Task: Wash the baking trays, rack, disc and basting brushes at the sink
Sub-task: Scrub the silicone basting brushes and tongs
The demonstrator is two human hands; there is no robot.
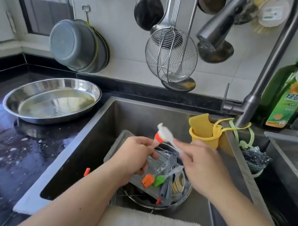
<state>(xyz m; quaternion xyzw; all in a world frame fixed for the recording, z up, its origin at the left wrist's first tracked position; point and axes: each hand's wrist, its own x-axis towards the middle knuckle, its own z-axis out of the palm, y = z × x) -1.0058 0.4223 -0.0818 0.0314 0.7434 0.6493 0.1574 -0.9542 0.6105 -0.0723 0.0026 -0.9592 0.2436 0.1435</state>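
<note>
The left hand (133, 155) is gripping an orange basting brush (159, 136); the right hand (201, 166) is pinching its soapy white bristles above the sink (143, 116).

Green detergent bottle (288, 87): label reads "绿劲"; round pink sticker reads "食品用"; smaller print illegible.

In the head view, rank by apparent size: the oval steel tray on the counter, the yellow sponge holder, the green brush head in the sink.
1. oval steel tray
2. yellow sponge holder
3. green brush head
</note>
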